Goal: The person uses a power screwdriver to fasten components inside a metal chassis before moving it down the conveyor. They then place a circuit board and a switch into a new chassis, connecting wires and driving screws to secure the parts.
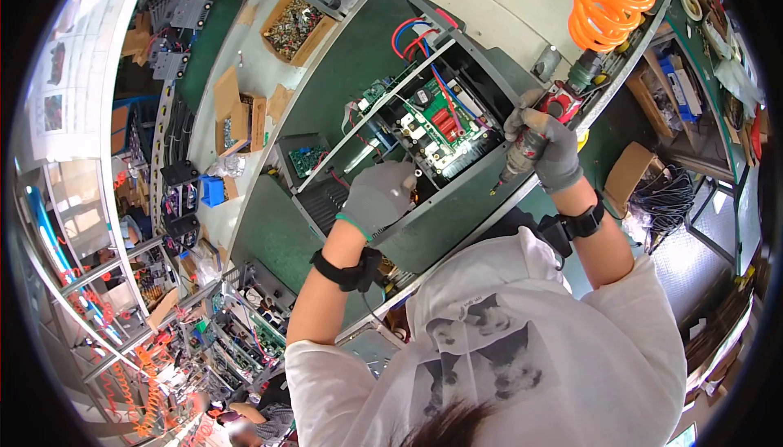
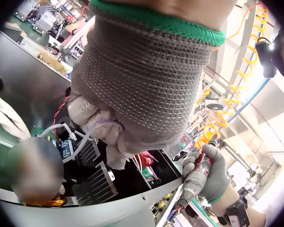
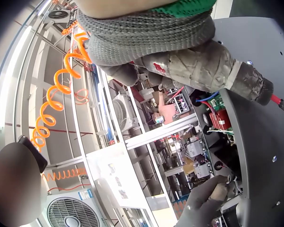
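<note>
In the head view, my gloved left hand (image 1: 379,194) is over the near side of an open dark metal case (image 1: 481,153). Its fingers (image 2: 99,123) are curled, and a thin white wire (image 2: 87,135) runs in between them. Beside these fingers lie black finned heat sinks (image 2: 97,182) and a capacitor (image 2: 66,149). My gloved right hand (image 1: 555,149) grips a taped air screwdriver (image 1: 526,149) with a red section, just outside the case's right wall. Its bit points down, toward the bench edge. Inside the case sits a green circuit board (image 1: 440,121) with red parts.
An orange coiled hose (image 1: 612,2) hangs at the upper right. Red and blue cables (image 1: 412,39) loop out at the case's far end. A box of small parts (image 1: 298,29) and an open carton (image 1: 236,121) stand on the bench to the left. Black cable coils (image 1: 669,202) lie at right.
</note>
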A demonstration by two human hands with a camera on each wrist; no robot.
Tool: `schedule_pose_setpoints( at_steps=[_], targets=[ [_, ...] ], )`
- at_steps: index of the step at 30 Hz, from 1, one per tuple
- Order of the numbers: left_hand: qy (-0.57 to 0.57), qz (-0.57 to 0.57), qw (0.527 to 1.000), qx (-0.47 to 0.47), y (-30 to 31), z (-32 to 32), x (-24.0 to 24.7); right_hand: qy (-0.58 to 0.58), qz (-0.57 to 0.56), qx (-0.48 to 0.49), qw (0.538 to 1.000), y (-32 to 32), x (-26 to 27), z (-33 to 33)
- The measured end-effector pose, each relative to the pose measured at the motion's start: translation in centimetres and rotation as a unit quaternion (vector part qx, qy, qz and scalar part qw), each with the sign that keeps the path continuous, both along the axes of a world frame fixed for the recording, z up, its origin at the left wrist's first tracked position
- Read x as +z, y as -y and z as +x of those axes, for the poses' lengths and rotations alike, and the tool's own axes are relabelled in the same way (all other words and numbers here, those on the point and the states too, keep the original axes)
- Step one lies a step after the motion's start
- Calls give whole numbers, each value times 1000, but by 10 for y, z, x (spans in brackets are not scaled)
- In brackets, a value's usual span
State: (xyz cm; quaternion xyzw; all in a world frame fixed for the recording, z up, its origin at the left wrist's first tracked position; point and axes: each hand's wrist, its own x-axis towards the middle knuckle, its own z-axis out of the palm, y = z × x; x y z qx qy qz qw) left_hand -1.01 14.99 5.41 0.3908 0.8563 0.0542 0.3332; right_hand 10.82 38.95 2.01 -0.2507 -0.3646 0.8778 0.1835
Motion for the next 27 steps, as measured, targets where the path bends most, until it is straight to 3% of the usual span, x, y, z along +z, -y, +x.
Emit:
schedule_pose_setpoints(
  at_steps=[2, 6, 8, 12, 14, 15, 16, 17, 18, 20, 22, 24, 27],
  targets=[
    [-37, -63, 997, 14, -15, 8, -5, 0, 5, 2, 1000, 0, 0, 1],
    [-38, -67, 997, 22, -10, 11, -29, -1, 1, -4, 1000, -2, -2, 1],
    [-78, 16, 995, 61, -1, 17, -42, -4, -5, -6, 1000, -1, -3, 1],
    [-125, -10, 990, 59, -3, 26, -34, -8, 3, 3, 1000, 0, -4, 2],
    [-108, 117, 985, 69, 12, 22, -25, -1, 9, 12, 1000, -1, -4, 2],
    [-109, 116, 985, 70, 25, 22, -25, -2, 12, 12, 1000, -1, -5, 2],
    [49, 243, 944, 217, 40, 23, -27, -3, 15, 13, 1000, -1, -6, 3],
    [204, 355, 843, 350, 49, 24, -30, -1, 13, 13, 1000, -1, -7, 4],
    [204, 353, 843, 352, 51, 26, -32, -8, 17, 16, 1000, -1, -8, 4],
    [363, 583, 581, 436, 53, 29, -37, -16, 19, 20, 999, 0, -8, 3],
    [370, 613, 561, 416, 52, 24, -51, -14, 22, 26, 999, 1, -7, 4],
    [352, 667, 501, 424, 44, 22, -58, -14, 30, 30, 999, 2, -5, 4],
    [391, 681, 468, 406, 39, 24, -55, -10, 36, 37, 999, 4, -3, 3]
  ],
)
